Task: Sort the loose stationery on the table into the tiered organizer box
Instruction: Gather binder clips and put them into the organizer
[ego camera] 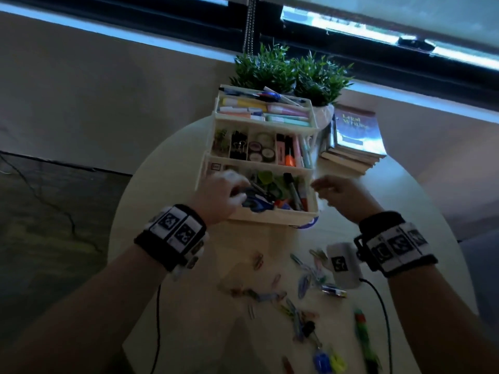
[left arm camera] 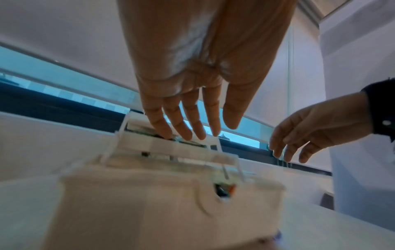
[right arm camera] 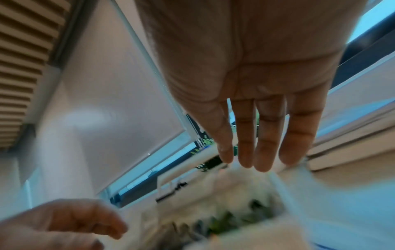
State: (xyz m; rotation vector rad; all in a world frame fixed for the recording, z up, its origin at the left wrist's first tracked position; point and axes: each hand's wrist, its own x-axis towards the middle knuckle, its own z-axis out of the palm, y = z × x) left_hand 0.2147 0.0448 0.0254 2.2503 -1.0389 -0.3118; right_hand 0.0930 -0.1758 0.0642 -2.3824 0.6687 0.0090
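The cream tiered organizer box (ego camera: 270, 215) (left arm camera: 149, 203) stands open in three steps at the table's far side. Its top tiers hold pens, highlighters, binder clips and tape rolls. My left hand (ego camera: 229, 191) (left arm camera: 203, 132) hovers over the left of the bottom tier, above a blue and white item (ego camera: 256, 203); its fingers are straight and spread and hold nothing. My right hand (ego camera: 330, 190) (right arm camera: 252, 159) floats just right of the box, fingers relaxed and empty. Loose coloured paper clips (ego camera: 305, 282), a green and red pen (ego camera: 363, 334) and blue and yellow clips (ego camera: 328, 360) lie on the near table.
Two potted green plants (ego camera: 291, 72) stand behind the box under a window. A stack of books (ego camera: 353, 136) lies at the back right. The pale round table (ego camera: 205, 306) drops off to a dark floor on the left. The wrist views are motion-blurred.
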